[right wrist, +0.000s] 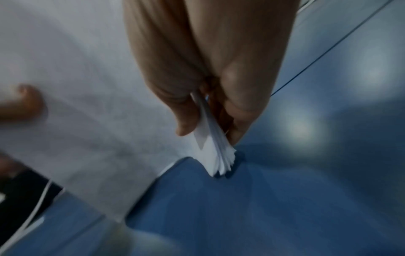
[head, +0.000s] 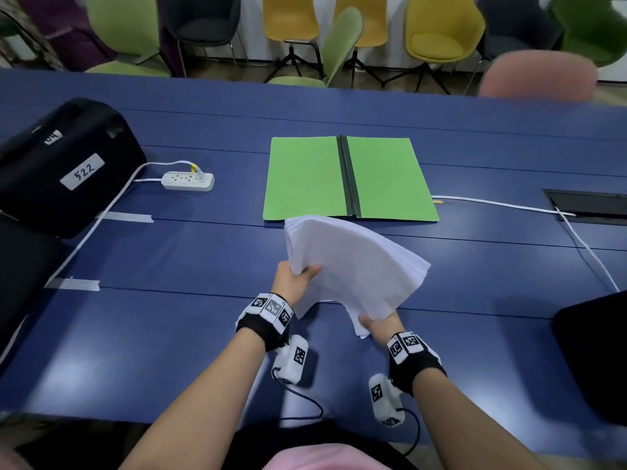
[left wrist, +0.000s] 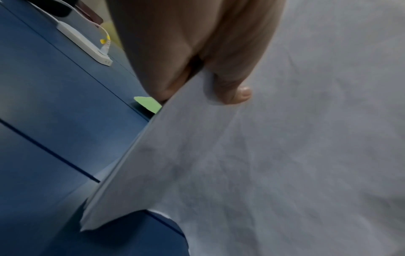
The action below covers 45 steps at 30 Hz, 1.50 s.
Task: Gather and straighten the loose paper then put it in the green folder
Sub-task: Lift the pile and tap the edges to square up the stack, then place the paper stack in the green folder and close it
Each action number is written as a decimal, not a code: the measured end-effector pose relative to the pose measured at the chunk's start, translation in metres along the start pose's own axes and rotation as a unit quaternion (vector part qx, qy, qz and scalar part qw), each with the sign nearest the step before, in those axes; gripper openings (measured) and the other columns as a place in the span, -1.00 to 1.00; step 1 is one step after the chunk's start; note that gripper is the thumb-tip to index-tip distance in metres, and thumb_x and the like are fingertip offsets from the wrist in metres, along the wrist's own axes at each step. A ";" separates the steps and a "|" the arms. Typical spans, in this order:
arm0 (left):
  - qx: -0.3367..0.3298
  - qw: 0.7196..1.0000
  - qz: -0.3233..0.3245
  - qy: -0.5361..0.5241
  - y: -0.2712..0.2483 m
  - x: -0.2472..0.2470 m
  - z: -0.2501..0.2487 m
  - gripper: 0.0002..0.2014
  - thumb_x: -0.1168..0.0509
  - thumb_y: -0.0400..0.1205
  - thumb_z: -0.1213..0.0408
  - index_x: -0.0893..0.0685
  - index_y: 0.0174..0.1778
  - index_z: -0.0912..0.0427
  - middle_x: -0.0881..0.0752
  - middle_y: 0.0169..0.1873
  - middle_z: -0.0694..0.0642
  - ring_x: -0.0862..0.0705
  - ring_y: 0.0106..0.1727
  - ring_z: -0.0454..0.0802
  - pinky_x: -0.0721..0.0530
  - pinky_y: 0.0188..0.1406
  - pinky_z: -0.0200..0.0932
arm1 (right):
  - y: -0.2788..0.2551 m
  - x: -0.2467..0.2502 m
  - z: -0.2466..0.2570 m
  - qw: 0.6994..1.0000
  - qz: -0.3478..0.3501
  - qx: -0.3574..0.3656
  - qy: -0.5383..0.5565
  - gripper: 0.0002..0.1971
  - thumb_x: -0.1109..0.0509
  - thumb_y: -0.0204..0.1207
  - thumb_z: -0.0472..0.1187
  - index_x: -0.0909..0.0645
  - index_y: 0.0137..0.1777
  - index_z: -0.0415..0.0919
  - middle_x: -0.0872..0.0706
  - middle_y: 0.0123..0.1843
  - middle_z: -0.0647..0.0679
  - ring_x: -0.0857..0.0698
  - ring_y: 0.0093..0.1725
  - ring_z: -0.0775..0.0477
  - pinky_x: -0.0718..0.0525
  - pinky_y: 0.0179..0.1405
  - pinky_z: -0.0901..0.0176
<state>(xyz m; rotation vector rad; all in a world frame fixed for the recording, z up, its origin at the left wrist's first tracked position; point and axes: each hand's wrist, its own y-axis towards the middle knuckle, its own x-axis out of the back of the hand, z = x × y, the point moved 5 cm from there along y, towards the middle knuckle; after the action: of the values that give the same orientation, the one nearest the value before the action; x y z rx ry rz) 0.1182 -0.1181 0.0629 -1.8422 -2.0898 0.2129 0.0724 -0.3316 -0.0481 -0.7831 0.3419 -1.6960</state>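
Paper stack (head: 353, 266) white, fanned, bowed upward; both hands pinching near corners, left (head: 292, 280), right (head: 379, 324).

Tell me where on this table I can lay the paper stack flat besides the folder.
Bare blue table lies left of the left hand, bordered by the tape strips and power strip. The near right, between the right hand and the white cable, is narrower. The black bag crowds the far left.

The blue table (head: 169, 252) carries an open green folder (head: 305, 178), power strip (head: 187, 181) and black bag (head: 61, 164).
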 end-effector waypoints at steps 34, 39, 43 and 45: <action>0.103 0.993 -0.058 -0.013 0.014 0.059 0.087 -0.72 -0.24 0.64 0.45 -0.61 0.28 0.39 -0.69 0.17 0.21 -0.65 0.17 0.08 -0.57 0.29 -0.02 | 0.034 -0.037 0.099 0.984 0.138 0.077 0.078 -0.70 -0.36 0.58 -0.28 -0.58 0.28 -0.33 -0.73 0.23 -0.25 -0.75 0.10 -0.19 -0.70 0.18 -0.07; 0.150 0.977 -0.149 0.042 0.026 0.116 0.114 -0.74 -0.28 0.61 0.42 -0.66 0.20 0.42 -0.72 0.17 0.32 -0.69 0.16 0.17 -0.57 0.23 -0.01 | 0.075 -0.035 0.111 0.977 0.096 0.003 0.192 -0.76 -0.24 0.60 -0.47 -0.52 0.23 -0.28 -0.68 0.18 -0.32 -0.75 -0.10 -0.12 -0.75 -0.06 0.11; 0.207 0.958 -0.168 0.104 0.026 0.153 0.144 -0.71 -0.30 0.60 0.42 -0.65 0.20 0.48 -0.70 0.21 0.38 -0.68 0.20 0.26 -0.57 0.23 0.03 | 0.108 -0.022 0.124 0.976 0.040 -0.002 0.214 -0.73 -0.25 0.60 -0.44 -0.53 0.25 -0.22 -0.64 0.21 -0.28 -0.70 -0.11 -0.04 -0.72 -0.07 0.17; 0.214 0.955 -0.167 0.116 0.023 0.159 0.152 -0.70 -0.29 0.61 0.41 -0.63 0.23 0.46 -0.69 0.22 0.35 -0.66 0.25 0.29 -0.55 0.24 0.02 | 0.118 -0.023 0.134 0.977 0.038 0.005 0.209 -0.64 -0.21 0.61 -0.43 -0.48 0.39 -0.21 -0.60 0.19 -0.19 -0.67 -0.08 0.00 -0.67 -0.01 0.17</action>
<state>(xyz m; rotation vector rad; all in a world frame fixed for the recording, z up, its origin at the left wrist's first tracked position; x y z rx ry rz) 0.0705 0.0592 -0.0612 -1.1848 -1.9608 0.3166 0.2513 -0.3196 -0.0283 -0.3936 0.6428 -1.7811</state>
